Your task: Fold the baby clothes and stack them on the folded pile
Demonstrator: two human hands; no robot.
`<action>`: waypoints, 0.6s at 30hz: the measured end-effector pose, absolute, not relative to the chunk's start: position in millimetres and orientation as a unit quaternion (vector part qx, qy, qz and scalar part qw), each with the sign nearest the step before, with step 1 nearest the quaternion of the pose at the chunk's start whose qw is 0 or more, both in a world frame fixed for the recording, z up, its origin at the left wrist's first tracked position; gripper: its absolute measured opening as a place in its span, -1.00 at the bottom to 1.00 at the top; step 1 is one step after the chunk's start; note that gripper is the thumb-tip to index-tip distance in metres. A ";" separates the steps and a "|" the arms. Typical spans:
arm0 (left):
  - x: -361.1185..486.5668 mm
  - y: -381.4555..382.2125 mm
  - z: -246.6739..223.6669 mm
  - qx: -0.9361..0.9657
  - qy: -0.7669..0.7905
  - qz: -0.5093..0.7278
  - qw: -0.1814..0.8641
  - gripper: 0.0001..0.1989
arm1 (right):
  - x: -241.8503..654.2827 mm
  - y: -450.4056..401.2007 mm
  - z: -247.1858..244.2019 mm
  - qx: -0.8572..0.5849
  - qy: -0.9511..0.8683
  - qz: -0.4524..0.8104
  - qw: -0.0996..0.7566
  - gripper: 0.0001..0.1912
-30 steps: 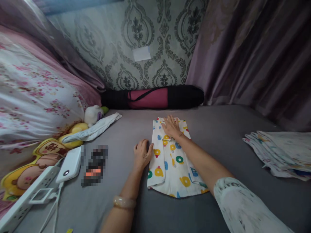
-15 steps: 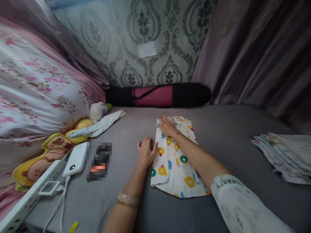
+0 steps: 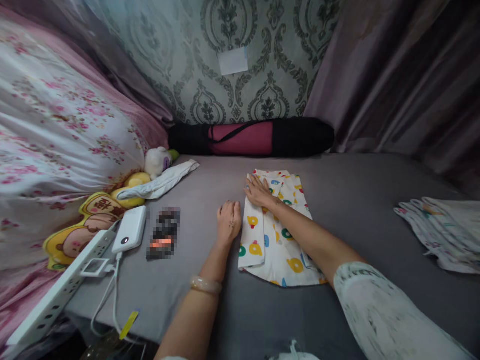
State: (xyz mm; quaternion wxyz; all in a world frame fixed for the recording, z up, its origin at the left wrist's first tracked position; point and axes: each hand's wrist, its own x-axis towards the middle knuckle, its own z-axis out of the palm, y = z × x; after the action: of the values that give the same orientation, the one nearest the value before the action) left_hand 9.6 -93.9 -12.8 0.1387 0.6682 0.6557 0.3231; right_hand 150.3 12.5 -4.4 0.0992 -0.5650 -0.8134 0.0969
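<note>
Now, my left hand (image 3: 229, 220) had drawn its fingers together beside the printed garment (image 3: 279, 267); my right hand (image 3: 260, 192) covered its upper left, fingers apart.

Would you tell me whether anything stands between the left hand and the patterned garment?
Nothing visible does: the left hand is on the grey sheet, close beside the left edge of the patterned garment. The right hand lies on the garment.

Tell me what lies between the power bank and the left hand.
A dark, pixelated item, too blurred to name, with an orange band, lies between the power bank and left hand in the head view.
</note>
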 end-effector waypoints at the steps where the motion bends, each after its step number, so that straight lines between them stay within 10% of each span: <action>1: 9.4 -93.6 -12.3 0.664 0.657 0.327 0.140 -0.61 | 147.1 3.7 -5.6 -0.561 -0.816 0.099 0.097 -0.34; 18: -5.2 -85.4 -13.8 0.515 0.619 0.527 0.273 -0.42 | 140.4 -122.7 7.2 -0.418 -0.898 0.128 0.048 -0.25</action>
State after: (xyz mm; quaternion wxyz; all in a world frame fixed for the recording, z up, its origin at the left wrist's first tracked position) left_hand -5.2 -85.4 -13.8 0.2728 0.5146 0.6186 0.5273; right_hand 140.4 -122.7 7.2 0.0480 -0.4178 -0.8982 0.1281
